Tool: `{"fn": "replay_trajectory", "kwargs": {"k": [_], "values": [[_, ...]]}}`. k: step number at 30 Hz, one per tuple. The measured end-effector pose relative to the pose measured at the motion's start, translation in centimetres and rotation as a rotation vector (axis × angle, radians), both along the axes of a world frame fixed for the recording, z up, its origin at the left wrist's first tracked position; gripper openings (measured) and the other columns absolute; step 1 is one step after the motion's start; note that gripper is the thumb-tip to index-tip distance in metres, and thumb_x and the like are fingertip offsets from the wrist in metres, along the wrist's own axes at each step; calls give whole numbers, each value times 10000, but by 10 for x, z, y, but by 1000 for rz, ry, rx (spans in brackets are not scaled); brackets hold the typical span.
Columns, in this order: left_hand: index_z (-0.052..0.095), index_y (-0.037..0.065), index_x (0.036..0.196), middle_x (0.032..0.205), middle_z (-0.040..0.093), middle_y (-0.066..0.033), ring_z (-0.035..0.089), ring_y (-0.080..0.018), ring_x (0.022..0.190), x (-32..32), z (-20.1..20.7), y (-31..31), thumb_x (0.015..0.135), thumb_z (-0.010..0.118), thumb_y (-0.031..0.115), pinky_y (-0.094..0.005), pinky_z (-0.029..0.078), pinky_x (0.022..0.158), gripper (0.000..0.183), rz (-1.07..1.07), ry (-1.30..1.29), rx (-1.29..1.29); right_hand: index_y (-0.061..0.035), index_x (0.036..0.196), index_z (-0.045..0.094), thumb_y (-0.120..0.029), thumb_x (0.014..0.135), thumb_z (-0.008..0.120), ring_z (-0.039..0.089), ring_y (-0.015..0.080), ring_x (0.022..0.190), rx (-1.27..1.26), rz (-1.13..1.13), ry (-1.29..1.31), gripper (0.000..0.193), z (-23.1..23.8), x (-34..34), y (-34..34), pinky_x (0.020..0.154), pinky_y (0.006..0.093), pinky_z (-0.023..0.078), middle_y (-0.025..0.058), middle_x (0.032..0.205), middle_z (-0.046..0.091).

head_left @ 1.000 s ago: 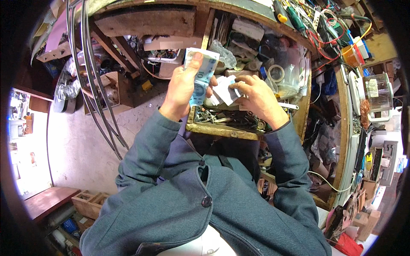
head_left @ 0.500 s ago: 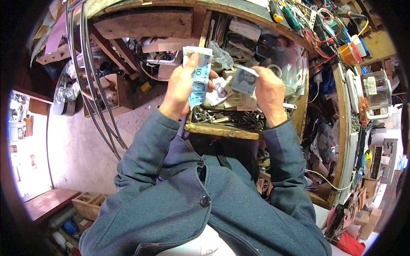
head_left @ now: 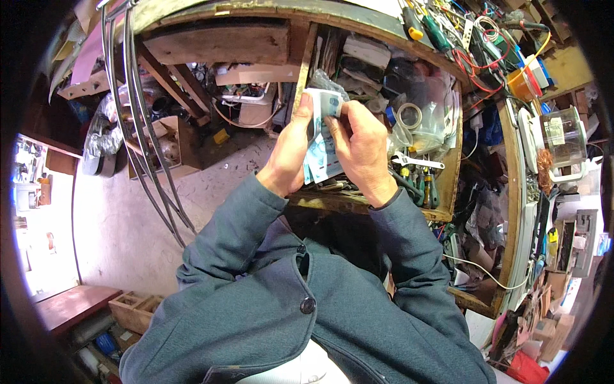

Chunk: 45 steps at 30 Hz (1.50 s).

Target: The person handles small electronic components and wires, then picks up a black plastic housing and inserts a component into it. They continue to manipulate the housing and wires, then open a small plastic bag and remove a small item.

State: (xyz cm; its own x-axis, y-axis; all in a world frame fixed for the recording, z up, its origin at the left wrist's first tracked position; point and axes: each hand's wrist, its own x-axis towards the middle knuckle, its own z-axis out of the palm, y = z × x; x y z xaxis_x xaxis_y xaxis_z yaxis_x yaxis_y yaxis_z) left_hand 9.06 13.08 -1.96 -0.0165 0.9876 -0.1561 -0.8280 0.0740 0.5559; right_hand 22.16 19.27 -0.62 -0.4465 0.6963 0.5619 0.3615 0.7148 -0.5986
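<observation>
Pale blue banknotes [head_left: 325, 158] are held upright between my two hands, over the front of an open wooden drawer [head_left: 332, 203]. My left hand [head_left: 291, 147] is closed on their left side, its thumb along the upper edge. On the right side of the notes, my right hand [head_left: 363, 146] pinches with thumb and forefinger; its other fingers are curled, and I cannot tell whether it holds a separate note. Behind the hands, most of the drawer's front contents are hidden. An open-ended wrench [head_left: 417, 161] lies in the drawer just right of my right hand.
In the drawer are a tape roll [head_left: 409, 116], clear plastic bags [head_left: 433, 125] and screwdrivers [head_left: 430, 192]. Tools and red wires [head_left: 476, 64] crowd the bench at the upper right. Dark metal rods [head_left: 144, 137] stand at left. A clear container [head_left: 563, 137] sits far right.
My right hand has come left and down to the notes with the note it held apart. My left hand has shifted right, and the wrench and screwdrivers now show more.
</observation>
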Motion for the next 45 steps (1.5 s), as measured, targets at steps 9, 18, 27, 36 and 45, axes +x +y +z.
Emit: {"fn": "replay_trajectory", "kwargs": {"k": [9, 18, 27, 36, 45], "values": [[620, 19, 1266, 1109, 703, -48, 691, -127, 947, -7, -19, -9, 1049, 616, 242, -309, 581, 832, 312, -7, 232, -41, -11, 966, 628, -67, 869, 734, 653, 381, 772, -77, -16, -22, 154, -2, -3, -5, 686, 439, 521, 185, 843, 642], [667, -119, 1065, 986, 736, -224, 743, -319, 926, -48, -8, -18, 1050, 461, 227, -428, 616, 874, 403, 112, 214, -48, -13, 970, 705, -190, 923, 742, 703, 311, 767, -211, -37, -177, 187, 6, 30, 31, 710, 392, 550, 151, 863, 721], [661, -81, 1105, 976, 729, -163, 736, -265, 835, -46, 0, -25, 942, 510, 89, -382, 622, 789, 280, 208, 347, -91, -117, 1338, 564, -240, 803, 839, 669, 386, 972, 2, -74, -690, 614, -27, 19, -1, 795, 502, 531, 177, 1025, 675], [703, -76, 1063, 936, 741, -149, 738, -236, 828, -53, 3, -21, 957, 538, 102, -352, 610, 772, 265, 246, 307, -86, -54, 1307, 561, 32, 839, 766, 666, 146, 962, -649, 194, 16, 518, -25, 29, 17, 842, 300, 558, 67, 1063, 697], [703, -36, 1068, 940, 741, -119, 723, -186, 828, -23, -6, -5, 1069, 575, 350, -320, 583, 752, 407, 74, 185, -108, 27, 1271, 621, -14, 941, 679, 723, 162, 933, -1523, 446, 619, 338, -3, 37, 15, 847, 313, 610, 99, 1103, 726]]}}
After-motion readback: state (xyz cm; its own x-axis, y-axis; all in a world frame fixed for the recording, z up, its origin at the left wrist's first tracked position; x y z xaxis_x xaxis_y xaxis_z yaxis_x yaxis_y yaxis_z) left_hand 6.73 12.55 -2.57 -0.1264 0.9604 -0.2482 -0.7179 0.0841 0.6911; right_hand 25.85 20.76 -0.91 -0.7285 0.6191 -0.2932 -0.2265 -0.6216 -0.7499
